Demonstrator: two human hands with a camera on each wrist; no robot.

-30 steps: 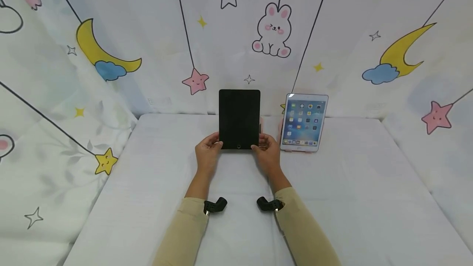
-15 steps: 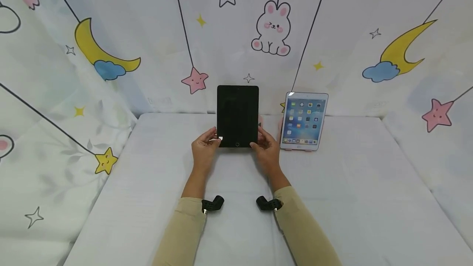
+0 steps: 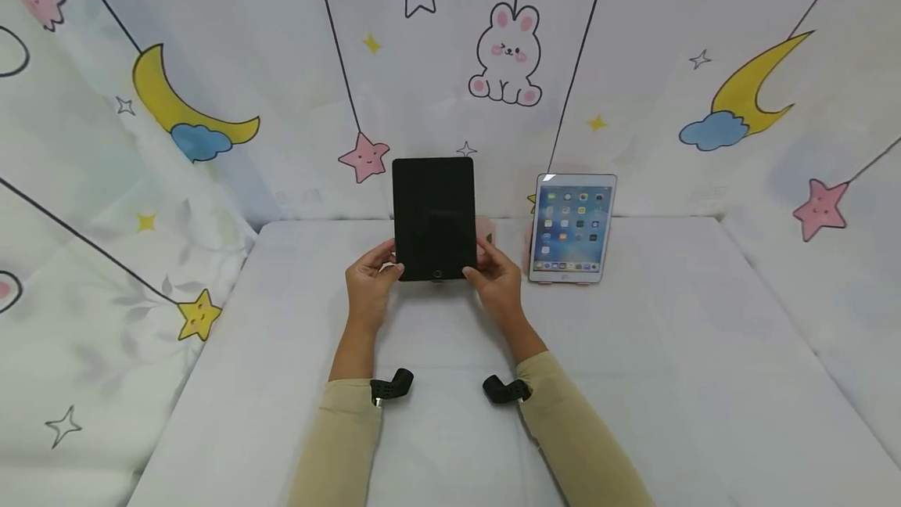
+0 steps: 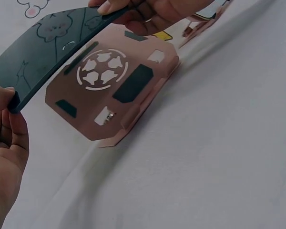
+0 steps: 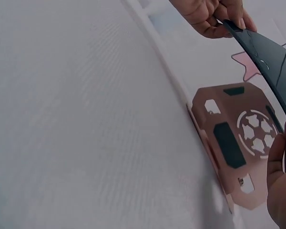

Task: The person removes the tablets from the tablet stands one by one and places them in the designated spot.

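A black tablet point(image 3: 434, 213) with a dark screen is held upright between both hands, its home button at the bottom edge. My left hand point(image 3: 369, 288) pinches its lower left corner, thumb in front and fingers behind. At the lower right corner my right hand point(image 3: 498, 284) pinches it the same way. Behind the tablet stands a pink tablet stand point(image 4: 128, 102) with a round cut-out pattern and dark pads; in the right wrist view the stand point(image 5: 209, 129) is apart from the tablet's lower edge. In the head view the tablet hides most of it.
To the right, a white tablet point(image 3: 573, 227) with a lit screen of app icons leans on another pink stand. Both stands are on the white-covered table point(image 3: 669, 382), near its back edge. A patterned curtain point(image 3: 296, 84) hangs behind and at the left.
Both hands have lifted the black tablet slightly up and to the left, showing more of the pink stand behind it. The white tablet stays on its stand; the head view has shifted a little.
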